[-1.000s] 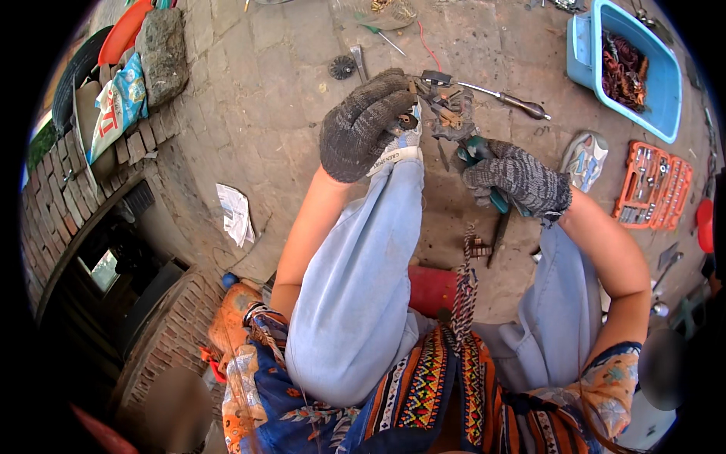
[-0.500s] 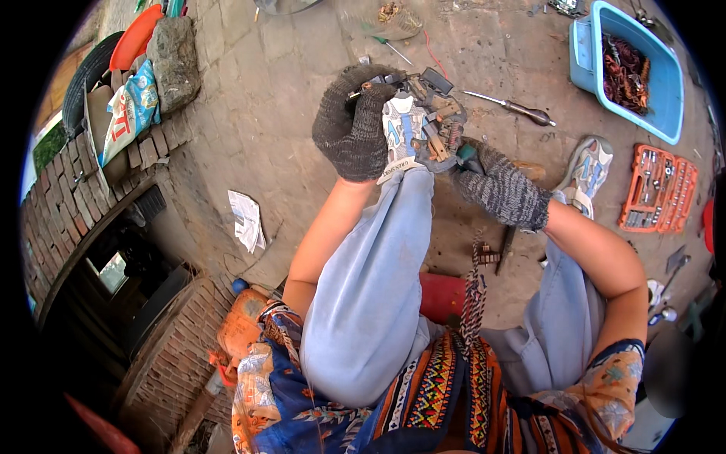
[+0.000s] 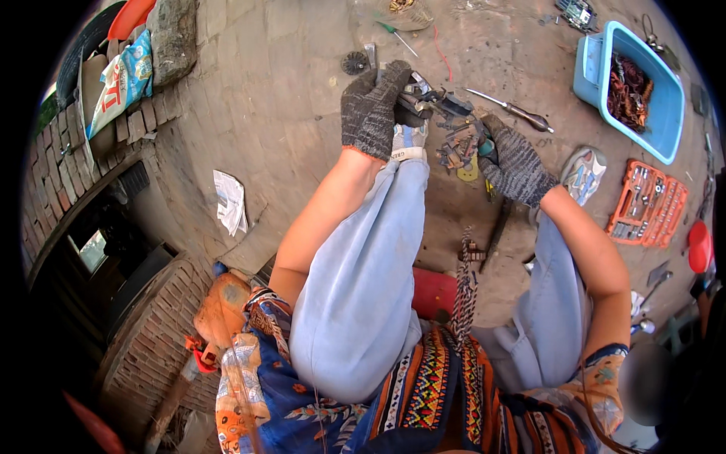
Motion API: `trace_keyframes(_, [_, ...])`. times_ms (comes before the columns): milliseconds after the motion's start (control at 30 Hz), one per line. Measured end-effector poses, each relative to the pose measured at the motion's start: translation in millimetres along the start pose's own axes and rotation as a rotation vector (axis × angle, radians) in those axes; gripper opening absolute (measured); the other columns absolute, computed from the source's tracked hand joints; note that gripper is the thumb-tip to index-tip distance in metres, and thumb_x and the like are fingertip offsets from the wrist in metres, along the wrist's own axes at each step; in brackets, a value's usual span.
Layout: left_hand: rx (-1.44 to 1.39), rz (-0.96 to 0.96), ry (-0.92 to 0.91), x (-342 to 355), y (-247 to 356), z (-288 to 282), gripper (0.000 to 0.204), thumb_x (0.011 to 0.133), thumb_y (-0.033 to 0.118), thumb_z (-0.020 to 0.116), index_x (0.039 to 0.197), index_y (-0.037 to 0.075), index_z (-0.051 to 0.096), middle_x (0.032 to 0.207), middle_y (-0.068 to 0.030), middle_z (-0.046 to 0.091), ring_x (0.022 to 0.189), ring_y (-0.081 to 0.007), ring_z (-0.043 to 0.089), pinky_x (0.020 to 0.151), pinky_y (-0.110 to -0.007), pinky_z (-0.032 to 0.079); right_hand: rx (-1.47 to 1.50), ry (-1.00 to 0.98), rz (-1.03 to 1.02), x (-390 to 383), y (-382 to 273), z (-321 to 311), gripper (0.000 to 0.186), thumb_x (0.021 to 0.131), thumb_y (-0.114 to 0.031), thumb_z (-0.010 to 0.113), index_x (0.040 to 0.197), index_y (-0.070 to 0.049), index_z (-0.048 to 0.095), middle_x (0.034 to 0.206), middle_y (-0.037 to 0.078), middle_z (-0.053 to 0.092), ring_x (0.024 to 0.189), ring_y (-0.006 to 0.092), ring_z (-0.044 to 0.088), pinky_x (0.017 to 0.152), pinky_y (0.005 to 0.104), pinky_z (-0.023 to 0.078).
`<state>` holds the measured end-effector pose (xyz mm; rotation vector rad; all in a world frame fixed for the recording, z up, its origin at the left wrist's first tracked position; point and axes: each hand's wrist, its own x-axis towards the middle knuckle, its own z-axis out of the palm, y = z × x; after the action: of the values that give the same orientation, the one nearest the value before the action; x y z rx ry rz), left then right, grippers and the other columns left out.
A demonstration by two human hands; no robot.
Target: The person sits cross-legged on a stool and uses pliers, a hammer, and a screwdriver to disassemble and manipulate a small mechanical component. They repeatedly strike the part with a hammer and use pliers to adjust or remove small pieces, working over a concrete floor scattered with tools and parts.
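Note:
My left hand (image 3: 374,110), in a dark grey knit glove, is closed round a dark mechanical part (image 3: 412,106) just above the toe of my shoe. How far the part extends under the fingers is hidden. To its right sits a cluster of metal and dark plastic pieces (image 3: 459,144), with a yellow piece (image 3: 468,169) beneath. Beside that cluster, my gloved right hand (image 3: 520,163) is closed on a green-handled tool (image 3: 488,149), whose working end I cannot make out. A round toothed piece (image 3: 354,63) lies on the ground beyond my left hand.
A wooden-handled screwdriver (image 3: 518,113) and a green screwdriver (image 3: 397,38) lie farther off. At right are a blue tub (image 3: 590,72) of copper-coloured scrap and an orange socket set (image 3: 648,204). Folded paper (image 3: 231,203) lies at left, near a brick wall (image 3: 60,185).
My left hand has turned and pulled slightly apart from my right hand, which has shifted rightward. The toothed piece and the yellow piece now show. The whole view has shifted slightly.

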<state>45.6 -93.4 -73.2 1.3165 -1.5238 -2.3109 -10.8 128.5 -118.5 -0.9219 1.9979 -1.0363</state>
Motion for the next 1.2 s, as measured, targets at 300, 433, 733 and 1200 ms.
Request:
trace_keyframes(300, [0.033,-0.248,-0.267,10.3,-8.9,-2.7,0.02,0.085,0.024,0.064,0.091,0.004,0.062,0.071,-0.0067,0.062,0.059,-0.0165,0.062,0.048,-0.031,0.055,-0.271,0.067,-0.119,-14.6,25.8,-17.8,0.042,0.073,-0.014,0.062,0.111,-0.001,0.049,0.099,0.021,0.055,0.093,0.04,0.054,0.083,0.0453,0.044])
trace_keyframes(433, [0.005,-0.465,-0.384,3.1,-19.0,10.2,0.021,0.085,0.025,0.063,0.091,0.006,0.063,0.076,-0.0057,0.064,0.062,-0.0143,0.062,0.052,-0.032,0.054,-0.518,-0.008,-0.081,-29.1,-0.4,-58.2,0.034,0.074,-0.016,0.063,0.104,-0.003,0.053,0.092,0.019,0.055,0.086,0.0364,0.055,0.079,0.0445,0.044])
trace_keyframes(733, [-0.178,-0.522,-0.587,-1.7,-22.1,27.1,0.031,0.091,0.032,0.054,0.106,0.005,0.06,0.093,-0.0069,0.065,0.08,-0.0177,0.066,0.064,-0.027,0.055,-0.614,-0.017,-0.006,-37.1,-29.6,-103.5,0.037,0.069,-0.01,0.064,0.105,-0.005,0.054,0.089,0.017,0.054,0.082,0.0356,0.055,0.073,0.0429,0.045])
trace_keyframes(1200, [0.264,-0.249,-0.852,-7.4,-11.9,13.8,0.025,0.091,0.023,0.057,0.107,0.004,0.061,0.08,-0.0055,0.064,0.068,-0.0125,0.063,0.059,-0.025,0.052,-0.245,0.272,0.068,-68.2,14.7,-44.4,0.04,0.076,-0.014,0.063,0.112,-0.004,0.051,0.099,0.017,0.056,0.094,0.034,0.055,0.083,0.0423,0.043])
